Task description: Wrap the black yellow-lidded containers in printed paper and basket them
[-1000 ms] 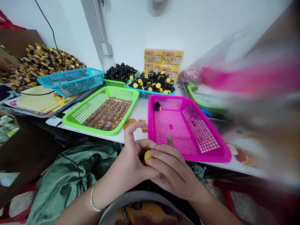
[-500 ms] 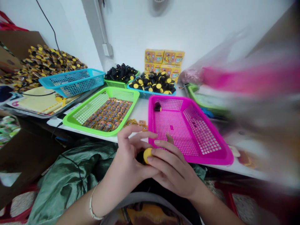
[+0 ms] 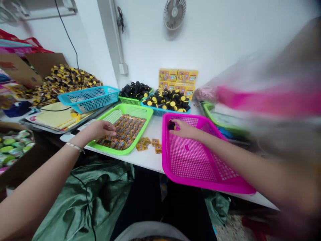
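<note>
My right hand [image 3: 184,130] reaches into the far left corner of the pink mesh basket [image 3: 209,183]. Its thumb and fingers close around a small black cylinder with a yellow end [image 3: 171,125]. My left hand [image 3: 101,130] hovers over the left part of the green basket [image 3: 149,115], thumb and fingertips slightly apart and nothing visible between them. Beneath it lie rows of small wrapped cylinders with orange printed labels [image 3: 129,129]. Flat orange printed pieces [image 3: 143,143] lie on the white table between the two baskets.
Behind stand a blue basket [image 3: 160,110] heaped with black-and-yellow cylinders, a green basket of black parts [image 3: 135,90] and stacked yellow boxes [image 3: 178,78]. To the left, another blue basket [image 3: 100,103] sits before a large pile of cylinders [image 3: 67,80]. Blurred plastic [image 3: 271,83] fills the right.
My hands were together in front of me around a yellow-ended cylinder. They have parted: the left to the green basket, the right into the pink basket's corner. The view has tilted up.
</note>
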Tool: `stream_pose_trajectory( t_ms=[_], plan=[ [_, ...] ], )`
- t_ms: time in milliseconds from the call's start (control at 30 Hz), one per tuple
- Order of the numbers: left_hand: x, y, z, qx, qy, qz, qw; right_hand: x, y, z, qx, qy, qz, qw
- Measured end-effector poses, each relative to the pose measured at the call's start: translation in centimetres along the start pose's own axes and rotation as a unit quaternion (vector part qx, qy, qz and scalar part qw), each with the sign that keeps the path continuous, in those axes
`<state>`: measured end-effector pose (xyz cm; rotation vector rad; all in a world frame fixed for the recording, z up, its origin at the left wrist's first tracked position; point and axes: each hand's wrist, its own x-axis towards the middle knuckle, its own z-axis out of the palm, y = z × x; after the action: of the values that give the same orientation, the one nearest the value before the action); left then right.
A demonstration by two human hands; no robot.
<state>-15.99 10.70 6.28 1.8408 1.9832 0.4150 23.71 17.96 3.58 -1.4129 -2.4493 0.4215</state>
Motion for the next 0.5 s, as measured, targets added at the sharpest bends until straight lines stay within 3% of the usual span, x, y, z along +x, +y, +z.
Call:
stream_pose_trajectory(
  t_ms=[100, 233, 367, 500],
  plan=[
    [1.0, -0.5, 1.0, 0.040, -0.063, 0.009, 0.997, 3.6, 1.1, 2.7, -0.024, 0.012, 0.009, 1.000],
    [0.9, -0.8, 1.2, 0.061, -0.092, 0.013, 0.994, 4.7, 2.2, 4.5, -0.049, -0.015, -0.015, 0.999],
    [0.4, -1.2, 0.7, 0.062, -0.101, 0.015, 0.993, 3.4, 3.4, 4.2, -0.049, -0.087, -0.066, 0.993],
    [0.0, -1.2, 0.2, 0.065, -0.107, 0.030, 0.992, 0.0, 3.6, 3.3, -0.021, -0.149, -0.107, 0.983]
  ],
)
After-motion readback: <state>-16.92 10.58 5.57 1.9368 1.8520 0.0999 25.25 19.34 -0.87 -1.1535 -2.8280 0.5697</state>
